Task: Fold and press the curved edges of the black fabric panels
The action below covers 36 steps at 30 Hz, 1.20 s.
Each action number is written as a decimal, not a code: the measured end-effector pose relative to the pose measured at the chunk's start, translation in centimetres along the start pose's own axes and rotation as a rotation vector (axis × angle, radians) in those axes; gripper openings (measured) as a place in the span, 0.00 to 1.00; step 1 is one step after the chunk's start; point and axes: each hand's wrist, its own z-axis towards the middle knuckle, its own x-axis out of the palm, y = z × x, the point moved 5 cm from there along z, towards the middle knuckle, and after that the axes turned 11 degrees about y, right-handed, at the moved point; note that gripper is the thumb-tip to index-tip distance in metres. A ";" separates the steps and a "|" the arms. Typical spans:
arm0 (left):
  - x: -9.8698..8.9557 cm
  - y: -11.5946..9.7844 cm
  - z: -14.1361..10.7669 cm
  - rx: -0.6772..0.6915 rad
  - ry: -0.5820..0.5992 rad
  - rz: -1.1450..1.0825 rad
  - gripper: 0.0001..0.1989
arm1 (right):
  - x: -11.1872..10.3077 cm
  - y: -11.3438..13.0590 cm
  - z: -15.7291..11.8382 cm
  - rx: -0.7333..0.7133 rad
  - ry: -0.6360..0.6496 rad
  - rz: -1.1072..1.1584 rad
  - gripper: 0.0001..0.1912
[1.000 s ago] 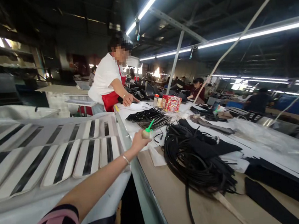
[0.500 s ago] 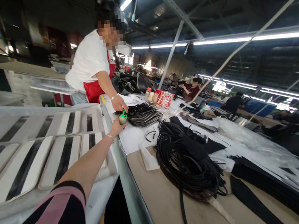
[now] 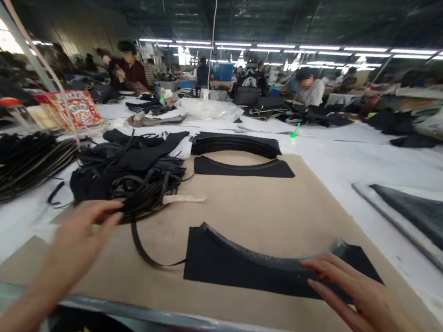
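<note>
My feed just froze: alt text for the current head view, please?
The right hand is at a black piece with a curved edge on a tan sheet; the left hand is beside coiled black strips. Contact is unclear.

My head-worn camera looks from above and behind the fingers (image 3: 329, 266) of the bare left hand (image 3: 77, 244) and bare right hand (image 3: 363, 293); it faces forward and down, the flat brown sheet (image 3: 265, 209) close beyond them.

from here i see a black panel (image 3: 240, 269) lying flat near, concave edge facing far; black strips (image 3: 144, 187) looped left.
</note>
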 end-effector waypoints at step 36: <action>13.7 -8.5 -0.4 0.406 0.422 0.231 0.14 | 10.3 7.5 15.7 0.032 0.152 0.002 0.07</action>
